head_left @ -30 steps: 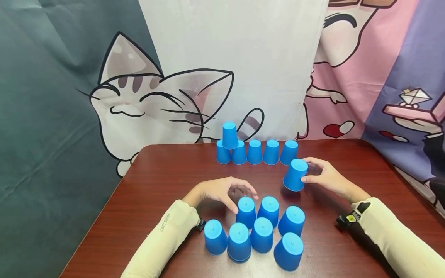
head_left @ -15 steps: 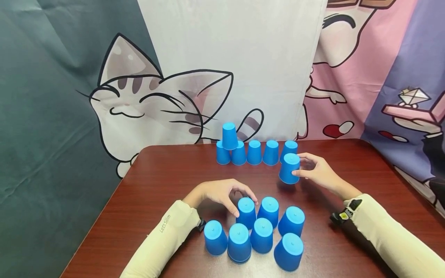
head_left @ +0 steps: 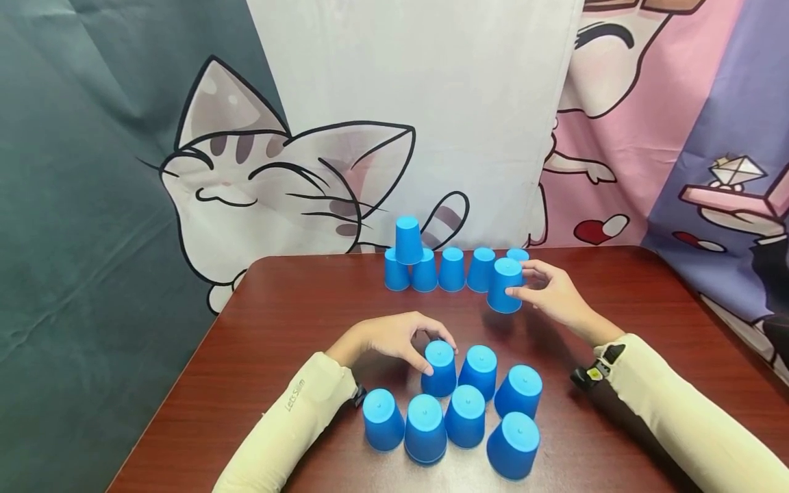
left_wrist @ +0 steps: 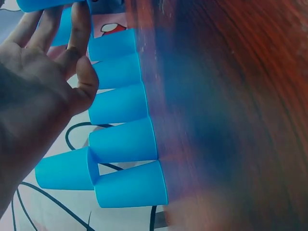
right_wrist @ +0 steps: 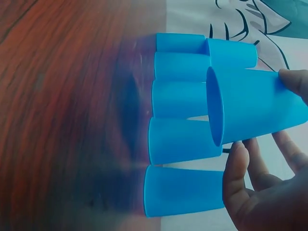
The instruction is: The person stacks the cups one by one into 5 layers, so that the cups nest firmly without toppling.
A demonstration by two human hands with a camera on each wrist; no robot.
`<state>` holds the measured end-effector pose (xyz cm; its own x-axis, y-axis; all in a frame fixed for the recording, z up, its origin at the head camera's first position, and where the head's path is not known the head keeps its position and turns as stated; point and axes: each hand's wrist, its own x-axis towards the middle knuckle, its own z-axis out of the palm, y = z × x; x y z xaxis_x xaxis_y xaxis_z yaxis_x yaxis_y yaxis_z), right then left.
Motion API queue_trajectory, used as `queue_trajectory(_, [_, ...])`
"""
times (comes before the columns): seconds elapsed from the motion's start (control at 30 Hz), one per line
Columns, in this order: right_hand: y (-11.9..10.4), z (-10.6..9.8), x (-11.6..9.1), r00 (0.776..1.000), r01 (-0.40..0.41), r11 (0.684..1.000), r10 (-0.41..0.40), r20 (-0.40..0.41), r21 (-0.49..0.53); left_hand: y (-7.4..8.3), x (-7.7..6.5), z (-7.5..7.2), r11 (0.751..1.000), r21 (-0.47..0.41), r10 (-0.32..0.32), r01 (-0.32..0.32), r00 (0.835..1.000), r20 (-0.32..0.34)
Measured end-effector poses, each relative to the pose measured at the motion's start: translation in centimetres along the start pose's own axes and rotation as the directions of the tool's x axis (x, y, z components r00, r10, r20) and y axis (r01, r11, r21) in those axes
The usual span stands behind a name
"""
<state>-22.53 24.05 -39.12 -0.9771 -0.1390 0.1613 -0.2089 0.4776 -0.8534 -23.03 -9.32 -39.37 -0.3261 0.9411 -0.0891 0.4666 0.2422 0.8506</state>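
Note:
My right hand [head_left: 551, 298] grips an upside-down blue plastic cup [head_left: 504, 286] between thumb and fingers, in front of the back row's right end. In the right wrist view this held cup [right_wrist: 255, 106] hangs clear of the table, its open rim facing the tabletop. With thumb and fingers around its sides, my left hand [head_left: 394, 339] holds another blue cup [head_left: 440, 373] at the back of the near group. Only the lower part of that cup [left_wrist: 48, 4] shows at the top of the left wrist view.
Along the table's far edge runs a row of upside-down cups [head_left: 452, 270]. One cup [head_left: 407, 241] rests on top of the two leftmost. Several more cups [head_left: 425, 431] stand close together on the brown table [head_left: 296, 294] near me. A printed cloth [head_left: 481, 103] hangs behind.
My right hand has carried its cup forward and left towards the back row. My left hand has closed on its cup, which now sits slightly higher in the head view.

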Motion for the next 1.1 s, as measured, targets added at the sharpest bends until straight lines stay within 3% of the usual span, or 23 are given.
queue_trajectory(0.2, [-0.9, 0.3, 0.4, 1.0, -0.005, 1.0, 0.005, 0.003, 0.001, 0.0, 0.0, 0.0, 0.999, 0.03, -0.042, 0.044, 0.997, -0.059])
queue_trajectory(0.43, [-2.2, 1.0, 1.5, 1.0, 0.025, 0.999, -0.025, -0.009, 0.026, 0.3, -0.1, -0.1, 0.996, 0.068, -0.043, 0.053, 0.989, -0.141])
queue_trajectory(0.6, [-2.9, 1.7, 2.4, 0.999, 0.035, 0.999, -0.035, -0.003, 0.028, 0.2, -0.2, -0.2, 0.995, 0.085, -0.036, 0.06, 0.966, -0.257])
queue_trajectory(0.73, [-3.3, 2.3, 3.0, 0.999, 0.046, 0.998, -0.047, 0.002, 0.036, -0.2, -0.1, 0.0, 0.99, 0.116, -0.033, 0.084, 0.921, -0.387])
queue_trajectory(1.0, [-4.1, 3.2, 4.3, 0.999, 0.043, 0.999, -0.044, 0.021, 0.031, -0.6, -0.1, 0.1, 0.988, 0.089, -0.044, 0.124, 0.787, -0.615])
queue_trajectory(1.1, [-4.2, 3.5, 5.0, 0.999, 0.036, 0.999, -0.036, 0.019, 0.023, -0.6, 0.0, 0.0, 0.99, 0.063, -0.058, 0.128, 0.762, -0.644])
